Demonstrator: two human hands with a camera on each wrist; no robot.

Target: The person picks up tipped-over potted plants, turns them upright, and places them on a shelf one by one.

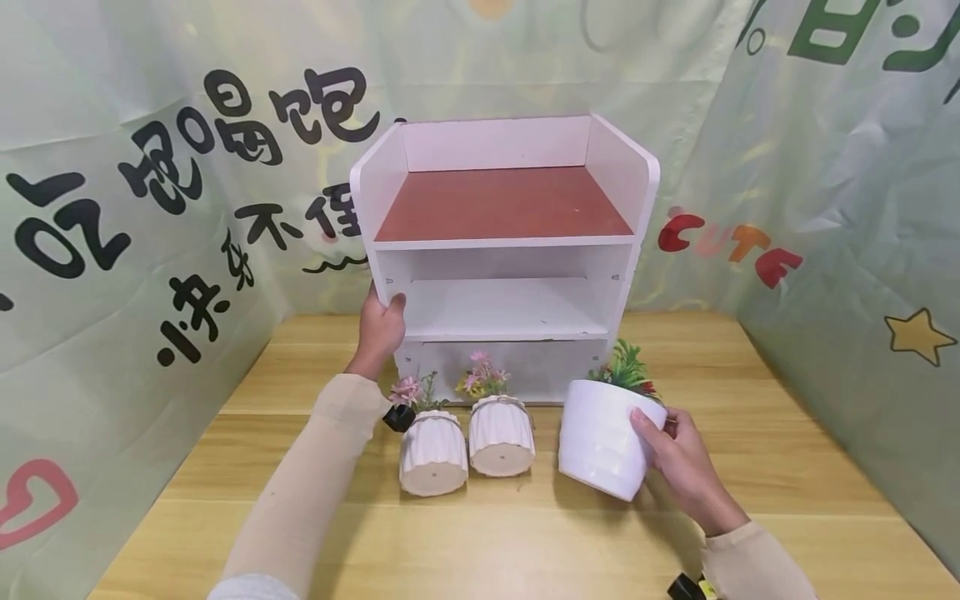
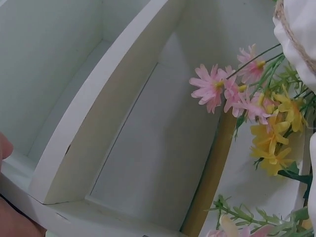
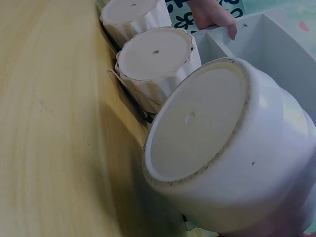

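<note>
Two hands, both yours, are occupied: at centre left of the frame your left hand (image 1: pixel 381 329) grips the side panel of a white shelf unit (image 1: pixel 502 244), thumb at its front edge and fingers hidden behind; at lower right your right hand (image 1: pixel 682 462) is closed partway around a white pot (image 1: pixel 607 433), thumb pressed on the near wall, fingers bent at the far side and mostly hidden. The pot, holding a green plant (image 1: pixel 628 367), tilts in front of the unit's lower right corner; you cannot tell whether its base touches the table. Between your hands, at lower centre, two smaller fluted pots, one on the left (image 1: pixel 433 450) and one on the right (image 1: pixel 501 433), lie tipped with their bases facing you and pink and yellow flowers toward the unit. The step in hand seems to be handling the pot while steadying the unit; the next move likely calls for a firm hold, levelling the pot and clearing its smaller neighbours. Beneath everything is a pale wooden table (image 1: pixel 495 533). A light printed cloth (image 1: pixel 465 62) encloses the space, with dark characters at upper left, a pink heart (image 1: pixel 37 504) at lower left and a yellow star (image 1: pixel 921 336) at right.
</note>
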